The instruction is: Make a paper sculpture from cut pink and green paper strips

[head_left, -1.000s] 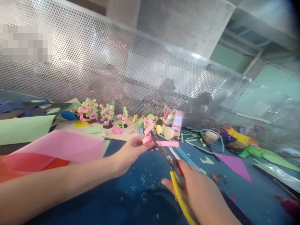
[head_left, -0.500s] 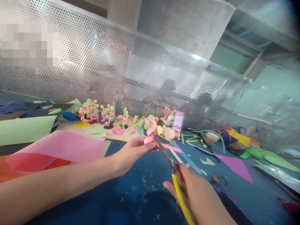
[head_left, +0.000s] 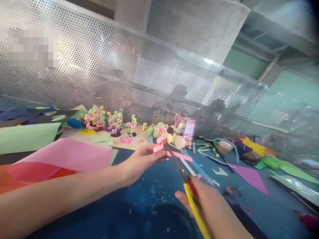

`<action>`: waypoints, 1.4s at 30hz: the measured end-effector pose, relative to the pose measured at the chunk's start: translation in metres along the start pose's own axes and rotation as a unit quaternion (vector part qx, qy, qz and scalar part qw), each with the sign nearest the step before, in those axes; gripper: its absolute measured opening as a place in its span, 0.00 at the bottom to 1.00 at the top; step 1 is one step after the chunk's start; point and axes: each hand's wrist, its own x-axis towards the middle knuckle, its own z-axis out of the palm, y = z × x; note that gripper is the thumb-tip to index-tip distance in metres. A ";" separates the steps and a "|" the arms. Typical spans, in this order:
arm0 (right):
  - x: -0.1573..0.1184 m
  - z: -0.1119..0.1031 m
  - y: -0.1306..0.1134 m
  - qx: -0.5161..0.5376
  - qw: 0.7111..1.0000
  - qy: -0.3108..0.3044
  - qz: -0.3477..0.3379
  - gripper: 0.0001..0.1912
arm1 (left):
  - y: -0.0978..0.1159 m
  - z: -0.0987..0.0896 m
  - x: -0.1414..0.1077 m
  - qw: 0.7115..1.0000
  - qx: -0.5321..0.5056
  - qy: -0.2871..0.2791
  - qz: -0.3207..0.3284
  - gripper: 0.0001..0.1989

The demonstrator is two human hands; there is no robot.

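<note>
Between the fingers of my left hand [head_left: 143,161] is a curled pink paper strip [head_left: 161,135], looped at the top, with a straight tail sticking out to the right. My right hand [head_left: 209,202] is wrapped round scissors [head_left: 195,212] with yellow and red handles. Their blades point up and away from me, toward the strip just right of my left fingertips. The tips overlap the strip in view; whether they touch it I cannot tell. Behind my left hand, several curly pink, green and yellow paper pieces stand on round bases, one a yellow disc [head_left: 87,132].
Large pink paper [head_left: 67,151] and green paper [head_left: 27,136] lie at left. Paper scraps, a purple sheet [head_left: 249,177] and a paper cup [head_left: 224,146] are on the blue table at right. A perforated metal screen [head_left: 154,79] rises behind, with people beyond it.
The scissors and my right hand have shifted slightly right and down. The handles look closer together. My left hand stays almost in place, still holding the pink strip.
</note>
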 end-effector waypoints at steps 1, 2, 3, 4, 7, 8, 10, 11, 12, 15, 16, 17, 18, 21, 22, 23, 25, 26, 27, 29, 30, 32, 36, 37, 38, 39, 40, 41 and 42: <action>0.001 0.001 0.000 0.002 1.000 0.001 0.007 0.19 | -0.001 -0.001 0.000 1.000 0.006 0.003 -0.002 0.10; 0.003 0.001 0.000 0.009 1.000 0.001 0.009 0.19 | -0.001 -0.002 0.001 1.000 0.013 0.008 -0.004 0.10; 0.005 0.001 0.001 0.022 1.000 -0.002 0.008 0.19 | -0.002 -0.004 0.002 1.000 0.021 0.013 -0.006 0.09; 0.009 0.000 0.002 0.040 0.999 -0.010 0.010 0.20 | -0.002 -0.005 0.003 0.999 0.031 0.018 -0.007 0.09; 0.024 -0.010 0.015 0.091 0.992 -0.073 0.047 0.24 | -0.004 -0.014 0.008 0.997 0.072 0.017 -0.009 0.10; 0.030 -0.015 0.021 0.090 0.989 -0.100 0.067 0.25 | -0.005 -0.017 0.010 0.996 0.089 0.018 -0.010 0.11; 0.044 -0.022 0.037 0.041 0.986 -0.130 0.097 0.27 | -0.007 -0.025 0.013 0.992 0.118 0.033 -0.012 0.11; 0.050 -0.024 0.045 0.001 0.983 -0.142 0.120 0.27 | -0.008 -0.029 0.015 0.990 0.130 0.045 -0.013 0.11; 0.057 -0.024 0.054 -0.027 0.979 -0.145 0.140 0.26 | -0.010 -0.033 0.016 0.989 0.141 0.052 -0.013 0.11; 0.073 -0.016 0.080 -0.080 0.967 -0.157 0.184 0.25 | -0.014 -0.042 0.018 0.984 0.173 0.046 -0.014 0.11; 0.077 -0.011 0.086 -0.092 0.962 -0.165 0.197 0.24 | -0.015 -0.043 0.018 0.982 0.184 0.042 -0.016 0.12; 0.081 -0.006 0.092 -0.100 0.957 -0.174 0.208 0.23 | -0.016 -0.044 0.017 0.980 0.192 0.038 -0.019 0.12; 0.084 0.000 0.097 -0.104 0.953 -0.183 0.217 0.20 | -0.016 -0.044 0.017 0.980 0.196 0.033 -0.024 0.13; 0.091 0.009 0.101 -0.098 0.949 -0.192 0.228 0.13 | -0.015 -0.043 0.014 0.985 0.168 0.012 -0.038 0.13; 0.093 0.010 0.099 -0.091 0.951 -0.188 0.228 0.13 | -0.015 -0.042 0.014 0.987 0.152 0.007 -0.043 0.12; 0.094 0.010 0.095 -0.081 0.954 -0.178 0.226 0.12 | -0.016 -0.042 0.014 0.989 0.137 0.008 -0.046 0.12; 0.095 0.006 0.082 -0.050 0.965 -0.150 0.209 0.12 | -0.017 -0.041 0.013 0.992 0.117 0.014 -0.049 0.11; 0.095 0.004 0.073 -0.024 0.973 -0.132 0.189 0.13 | -0.019 -0.041 0.013 0.992 0.112 0.016 -0.048 0.11; 0.096 0.003 0.063 0.010 0.980 -0.117 0.159 0.13 | -0.020 -0.042 0.013 0.993 0.110 0.015 -0.045 0.12; 0.097 0.004 0.040 0.103 0.987 -0.100 0.074 0.11 | -0.024 -0.042 0.013 0.991 0.123 0.003 -0.042 0.12; 0.098 0.007 0.028 0.156 0.982 -0.101 0.032 0.10 | -0.025 -0.043 0.014 0.990 0.136 -0.004 -0.040 0.13; 0.100 0.016 0.008 0.248 0.963 -0.105 -0.025 0.10 | -0.029 -0.044 0.014 0.984 0.175 -0.011 -0.033 0.14; 0.103 0.042 -0.011 0.367 0.924 -0.085 -0.067 0.12 | -0.037 -0.051 0.014 0.971 0.241 -0.013 0.004 0.18; 0.103 0.049 -0.012 0.384 0.918 -0.077 -0.066 0.12 | -0.039 -0.053 0.014 0.968 0.250 -0.017 0.013 0.20; 0.103 0.055 -0.011 0.398 0.913 -0.068 -0.063 0.12 | -0.040 -0.054 0.015 0.966 0.256 -0.023 0.020 0.21; 0.103 0.061 -0.010 0.408 0.909 -0.059 -0.057 0.13 | -0.041 -0.055 0.015 0.964 0.264 -0.028 0.025 0.21; 0.103 0.066 -0.008 0.416 0.906 -0.051 -0.052 0.13 | -0.041 -0.055 0.014 0.963 0.268 -0.032 0.028 0.21; 0.102 0.071 -0.006 0.422 0.904 -0.044 -0.046 0.14 | -0.040 -0.054 0.014 0.963 0.267 -0.036 0.025 0.21; 0.101 0.074 -0.005 0.427 0.902 -0.038 -0.041 0.15 | -0.038 -0.053 0.013 0.965 0.260 -0.038 0.018 0.21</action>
